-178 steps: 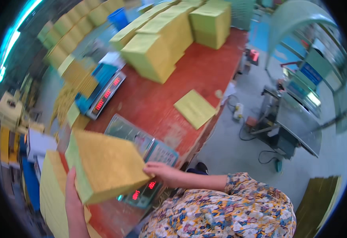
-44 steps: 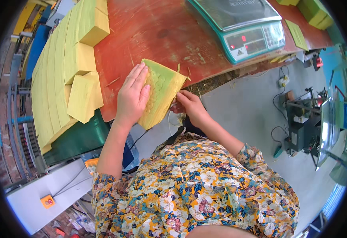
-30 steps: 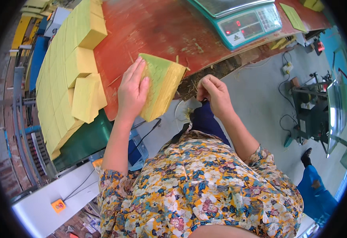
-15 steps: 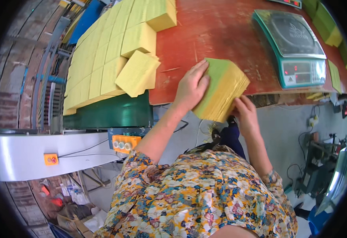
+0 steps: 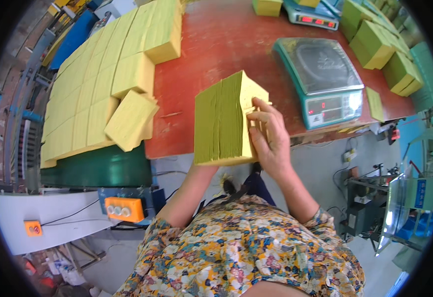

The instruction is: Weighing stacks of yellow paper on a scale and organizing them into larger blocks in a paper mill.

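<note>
A thick stack of yellow paper sheets (image 5: pixel 219 121) is held up over the front edge of the red table, its layered sheet edges facing left. My left forearm (image 5: pixel 190 190) runs up behind the stack, which hides my left hand as it supports the block from behind and below. Against the stack's right face lies my right hand (image 5: pixel 271 136), fingers bent and thumb closed toward them, the fingertips at the paper. What exactly the fingertips pinch there is too small to make out.
Rows of yellow paper blocks (image 5: pixel 95 84) cover the table's left side, a tilted stack (image 5: pixel 130 121) at their near corner. A teal weighing scale (image 5: pixel 320 74) stands right of centre on the red table (image 5: pixel 201 44). More yellow blocks (image 5: pixel 374 44) and a second scale (image 5: pixel 313 20) stand beyond.
The stack has been turned so its layered edges face left, and my left hand has passed out of sight behind it. My right hand has moved up onto its right face. The view has shifted right.
</note>
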Demonstrator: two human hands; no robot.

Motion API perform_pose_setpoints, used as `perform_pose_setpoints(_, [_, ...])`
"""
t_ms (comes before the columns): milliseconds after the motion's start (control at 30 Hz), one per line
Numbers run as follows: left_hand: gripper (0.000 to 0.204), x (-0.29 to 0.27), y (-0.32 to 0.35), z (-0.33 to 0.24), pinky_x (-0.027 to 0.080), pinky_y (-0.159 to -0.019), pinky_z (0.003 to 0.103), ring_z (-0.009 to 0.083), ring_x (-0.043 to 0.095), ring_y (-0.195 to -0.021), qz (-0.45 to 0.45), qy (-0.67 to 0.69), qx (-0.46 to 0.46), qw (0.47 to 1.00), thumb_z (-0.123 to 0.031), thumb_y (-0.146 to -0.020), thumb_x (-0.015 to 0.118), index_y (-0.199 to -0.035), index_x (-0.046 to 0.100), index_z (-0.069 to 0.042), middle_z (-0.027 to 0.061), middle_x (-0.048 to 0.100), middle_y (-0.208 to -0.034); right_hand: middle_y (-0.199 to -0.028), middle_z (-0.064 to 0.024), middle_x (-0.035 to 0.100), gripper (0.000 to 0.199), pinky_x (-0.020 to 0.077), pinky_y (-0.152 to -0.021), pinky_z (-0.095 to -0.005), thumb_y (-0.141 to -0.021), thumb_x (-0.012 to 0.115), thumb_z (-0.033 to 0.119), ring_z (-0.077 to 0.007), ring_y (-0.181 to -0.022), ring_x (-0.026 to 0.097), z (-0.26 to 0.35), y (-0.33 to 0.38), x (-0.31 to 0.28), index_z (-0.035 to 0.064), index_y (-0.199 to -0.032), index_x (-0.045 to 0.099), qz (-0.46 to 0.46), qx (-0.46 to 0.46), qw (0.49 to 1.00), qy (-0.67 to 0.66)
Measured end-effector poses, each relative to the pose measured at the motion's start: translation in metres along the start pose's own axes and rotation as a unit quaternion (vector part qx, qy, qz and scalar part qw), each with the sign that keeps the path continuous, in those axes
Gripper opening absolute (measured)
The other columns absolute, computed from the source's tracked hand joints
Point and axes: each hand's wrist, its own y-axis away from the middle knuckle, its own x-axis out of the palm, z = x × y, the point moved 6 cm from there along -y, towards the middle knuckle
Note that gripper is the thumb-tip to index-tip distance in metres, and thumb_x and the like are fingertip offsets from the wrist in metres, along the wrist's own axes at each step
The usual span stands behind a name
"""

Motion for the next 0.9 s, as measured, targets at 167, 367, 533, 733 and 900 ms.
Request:
perform_pose_setpoints(167, [0.042,0.0,-0.015,0.038,0.055,-0.09,0.032,0.0174,0.062,-0.111,0.063,0.035,-0.039,0.997,-0.026,-0.102,0.051,-0.138,0.049,-0.005,0.0096,0.06,-0.128,-0.14,-0.0196,0.049,0.043,0.0323,-0.112,-0.0393,-0.093,0.052,0.002,-0.033,-0.133,0.044,-0.024,-0.01,-0.044,0.0023,-0.135,0.051,-0.018,0.041,0.991,-0.126])
perform_pose_setpoints(367, [0.039,0.119,-0.067,0.055,0.057,-0.088,0.034,0.0184,0.065,-0.105,0.116,0.014,-0.099,0.988,-0.025,-0.102,0.051,-0.134,0.051,-0.003,0.0085,0.063,-0.121,-0.138,-0.0208,0.051,0.042,0.0345,-0.11,-0.0414,-0.093,0.053,0.008,-0.0354,-0.131,0.046,-0.044,-0.076,-0.147,0.0017,-0.134,0.054,-0.019,-0.051,0.998,0.014])
perform_pose_setpoints(533, [0.043,0.247,-0.161,0.107,0.053,-0.097,0.043,0.0277,0.061,-0.116,0.092,0.203,-0.191,0.956,-0.03,-0.105,0.036,-0.136,0.049,-0.004,0.0158,0.058,-0.13,-0.135,-0.0171,0.056,0.04,0.0386,-0.107,-0.0461,-0.088,0.06,0.012,-0.0354,-0.127,0.05,-0.075,-0.174,-0.227,0.0049,-0.128,0.059,0.044,-0.15,0.96,0.232])
perform_pose_setpoints(733, [0.049,0.271,-0.21,0.143,0.051,-0.097,0.042,0.0259,0.06,-0.117,-0.067,0.134,-0.12,0.981,-0.039,-0.106,0.033,-0.137,0.048,-0.004,0.0159,0.057,-0.131,-0.135,-0.0169,0.056,0.038,0.0373,-0.107,-0.0448,-0.093,0.056,0.017,-0.0336,-0.128,0.049,-0.18,-0.235,-0.228,0.0056,-0.129,0.058,0.153,-0.066,0.976,0.138])
perform_pose_setpoints(900, [0.043,0.225,-0.161,0.109,0.047,-0.098,0.035,0.0192,0.059,-0.112,-0.133,-0.142,0.066,0.979,-0.027,-0.104,0.045,-0.138,0.047,-0.001,0.0137,0.057,-0.128,-0.134,-0.0165,0.057,0.039,0.0357,-0.107,-0.048,-0.093,0.056,0.019,-0.0336,-0.129,0.049,-0.176,-0.232,-0.218,0.0055,-0.129,0.058,0.142,-0.105,0.971,0.159])
